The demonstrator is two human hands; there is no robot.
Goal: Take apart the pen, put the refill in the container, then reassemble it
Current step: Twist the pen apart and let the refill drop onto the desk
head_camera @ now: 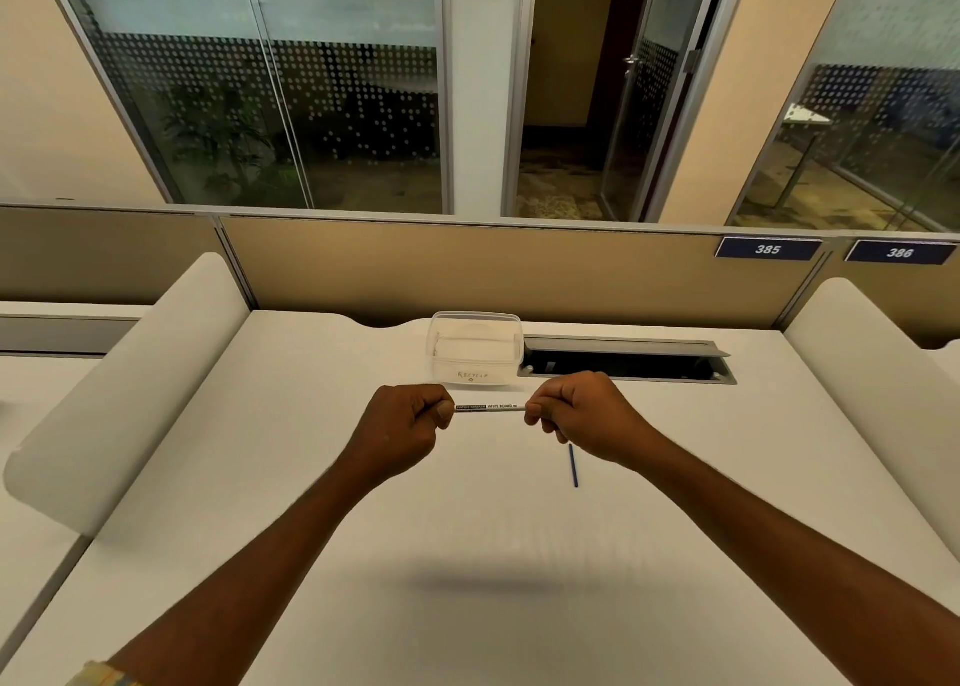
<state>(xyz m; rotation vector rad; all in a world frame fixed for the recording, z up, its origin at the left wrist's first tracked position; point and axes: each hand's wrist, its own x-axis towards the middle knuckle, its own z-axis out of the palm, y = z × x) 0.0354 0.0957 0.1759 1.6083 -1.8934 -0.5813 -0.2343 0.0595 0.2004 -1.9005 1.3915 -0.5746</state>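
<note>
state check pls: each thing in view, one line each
pen: held level above the desk, one end in each hand
left hand: grip closed on pen's left end
right hand: grip closed on pen's right end
blue refill: lying loose on desk, not in container
container: clear, on desk beyond the hands; lid on or off, cannot tell
cable hatch: open

Head-height view, forward-down over desk (467,529)

I am viewing a white pen (491,408) bearing black lettering. At 4 o'clock from it, a blue refill (573,466) is lying on the white desk (322,425). At 12 o'clock, a clear container (475,345) is showing.
</note>
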